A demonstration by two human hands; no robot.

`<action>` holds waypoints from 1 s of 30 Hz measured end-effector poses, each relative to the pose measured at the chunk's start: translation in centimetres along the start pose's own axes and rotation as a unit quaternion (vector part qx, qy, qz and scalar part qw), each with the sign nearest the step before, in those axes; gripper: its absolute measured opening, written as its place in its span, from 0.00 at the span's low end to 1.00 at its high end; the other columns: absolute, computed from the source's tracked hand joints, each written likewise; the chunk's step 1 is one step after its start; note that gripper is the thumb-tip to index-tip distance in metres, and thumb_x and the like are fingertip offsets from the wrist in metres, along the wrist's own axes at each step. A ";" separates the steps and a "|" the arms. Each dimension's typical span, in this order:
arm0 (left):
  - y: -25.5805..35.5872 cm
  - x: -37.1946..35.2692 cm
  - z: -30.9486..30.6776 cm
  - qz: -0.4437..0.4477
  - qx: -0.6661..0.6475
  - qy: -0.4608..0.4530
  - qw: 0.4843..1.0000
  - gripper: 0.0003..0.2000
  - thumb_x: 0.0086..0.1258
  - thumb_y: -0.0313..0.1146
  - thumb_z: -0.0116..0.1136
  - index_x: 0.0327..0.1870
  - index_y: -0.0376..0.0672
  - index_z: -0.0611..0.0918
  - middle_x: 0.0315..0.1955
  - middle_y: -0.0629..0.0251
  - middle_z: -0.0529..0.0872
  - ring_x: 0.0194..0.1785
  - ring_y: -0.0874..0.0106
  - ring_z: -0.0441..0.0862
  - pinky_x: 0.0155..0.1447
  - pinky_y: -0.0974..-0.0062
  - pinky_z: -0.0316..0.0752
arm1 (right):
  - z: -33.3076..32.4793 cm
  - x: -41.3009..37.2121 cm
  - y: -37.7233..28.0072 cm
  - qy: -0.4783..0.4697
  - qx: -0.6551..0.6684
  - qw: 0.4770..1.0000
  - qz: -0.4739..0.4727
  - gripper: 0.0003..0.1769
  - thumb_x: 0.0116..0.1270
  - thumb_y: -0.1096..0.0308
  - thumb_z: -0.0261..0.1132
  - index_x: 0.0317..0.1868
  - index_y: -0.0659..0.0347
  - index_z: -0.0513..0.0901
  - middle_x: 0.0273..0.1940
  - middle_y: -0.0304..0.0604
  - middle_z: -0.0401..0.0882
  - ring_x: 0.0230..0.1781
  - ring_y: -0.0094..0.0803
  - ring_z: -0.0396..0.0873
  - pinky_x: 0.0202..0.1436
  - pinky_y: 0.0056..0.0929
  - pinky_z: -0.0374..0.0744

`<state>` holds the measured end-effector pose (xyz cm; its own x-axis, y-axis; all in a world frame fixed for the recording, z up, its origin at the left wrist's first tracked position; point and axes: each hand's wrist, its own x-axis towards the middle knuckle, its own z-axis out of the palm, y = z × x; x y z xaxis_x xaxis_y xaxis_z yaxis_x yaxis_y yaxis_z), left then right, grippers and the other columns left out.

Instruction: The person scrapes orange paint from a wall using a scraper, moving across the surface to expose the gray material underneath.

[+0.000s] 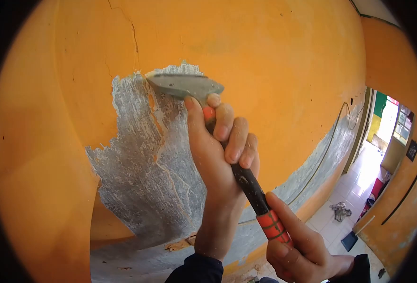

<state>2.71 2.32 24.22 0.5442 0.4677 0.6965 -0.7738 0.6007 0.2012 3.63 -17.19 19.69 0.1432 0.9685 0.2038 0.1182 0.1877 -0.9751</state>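
Observation:
A scraper [250,186] with a black handle, orange-red bands and a flat grey metal blade [185,86] slants up across the view. Around the upper handle, just below the blade, my left hand [220,141] is closed, its thumb near the blade's base. My right hand [298,250] grips the banded lower end, with the forefinger laid along the handle. The blade is at the upper edge of a bare grey patch [137,174] on the orange wall [265,56], where the paint is gone. Its left tip appears to touch the ragged paint edge.
Cracks [134,35] run down the wall above the patch. A thin cable [324,155] hangs along another stripped grey strip at right. Beyond is a doorway [383,118] with a tiled floor [328,219], a crumpled silvery bag [341,212] and a dark dustpan [349,241].

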 end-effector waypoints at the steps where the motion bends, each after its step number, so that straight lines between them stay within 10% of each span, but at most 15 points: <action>1: 0.0 -0.3 -0.1 -0.004 0.005 -0.006 1.000 0.17 0.78 0.53 0.38 0.38 0.49 0.71 0.17 0.78 0.62 0.10 0.84 0.57 0.09 0.86 0.60 | 0.1 0.2 0.7 0.000 0.001 1.000 -0.002 0.35 0.75 0.74 0.51 0.76 0.64 0.43 0.42 0.43 0.77 0.35 0.22 0.73 0.41 0.20 0.71; 4: 0.3 0.8 0.5 0.004 0.022 0.001 1.000 0.18 0.78 0.52 0.38 0.37 0.48 0.71 0.17 0.78 0.62 0.10 0.84 0.57 0.09 0.86 0.59 | 0.4 0.9 1.8 0.052 -0.171 0.968 -0.178 0.35 0.74 0.74 0.51 0.75 0.65 0.44 0.35 0.44 0.79 0.31 0.26 0.77 0.37 0.23 0.73; 6: 0.1 0.6 0.3 0.005 0.008 0.003 1.000 0.18 0.78 0.52 0.38 0.38 0.48 0.71 0.17 0.78 0.62 0.10 0.84 0.57 0.09 0.86 0.59 | 0.5 0.9 0.7 0.001 0.012 0.993 -0.121 0.33 0.75 0.74 0.42 0.75 0.68 0.39 0.76 0.53 0.43 0.67 0.27 0.63 0.62 0.18 0.63; 7: 0.1 0.5 0.3 0.000 0.000 -0.001 1.000 0.18 0.78 0.52 0.39 0.38 0.48 0.72 0.17 0.78 0.62 0.10 0.84 0.56 0.09 0.86 0.59 | 0.6 0.9 1.3 0.001 0.014 0.993 -0.121 0.33 0.75 0.74 0.42 0.75 0.68 0.39 0.76 0.53 0.43 0.67 0.27 0.63 0.62 0.18 0.63; 10: 0.2 0.4 0.0 0.000 0.013 -0.012 1.000 0.18 0.78 0.52 0.39 0.38 0.48 0.72 0.17 0.77 0.62 0.10 0.84 0.56 0.09 0.86 0.59 | 1.0 1.4 1.7 0.055 -0.075 0.973 -0.210 0.34 0.72 0.77 0.48 0.75 0.68 0.45 0.74 0.55 0.54 0.55 0.31 0.77 0.50 0.21 0.73; 12: 0.2 0.8 0.2 -0.004 0.006 -0.007 1.000 0.18 0.78 0.52 0.39 0.38 0.48 0.72 0.16 0.77 0.62 0.10 0.84 0.56 0.09 0.86 0.59 | 1.1 0.9 0.3 0.038 0.069 0.996 -0.046 0.36 0.74 0.74 0.47 0.76 0.61 0.37 0.21 0.36 0.67 0.17 0.20 0.67 0.25 0.20 0.69; 30: -0.1 0.6 -0.2 0.010 0.018 -0.023 1.000 0.17 0.78 0.52 0.39 0.39 0.48 0.71 0.17 0.78 0.63 0.11 0.85 0.57 0.10 0.87 0.59 | 0.3 0.4 -0.5 0.007 0.074 0.997 -0.020 0.36 0.74 0.77 0.43 0.77 0.58 0.35 0.20 0.31 0.62 0.17 0.17 0.61 0.23 0.17 0.63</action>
<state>3.21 2.64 24.52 0.5130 0.4493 0.7314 -0.7963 0.5673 0.2100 3.37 -16.82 20.22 0.1542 0.9575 0.2438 -0.0218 0.2500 -0.9680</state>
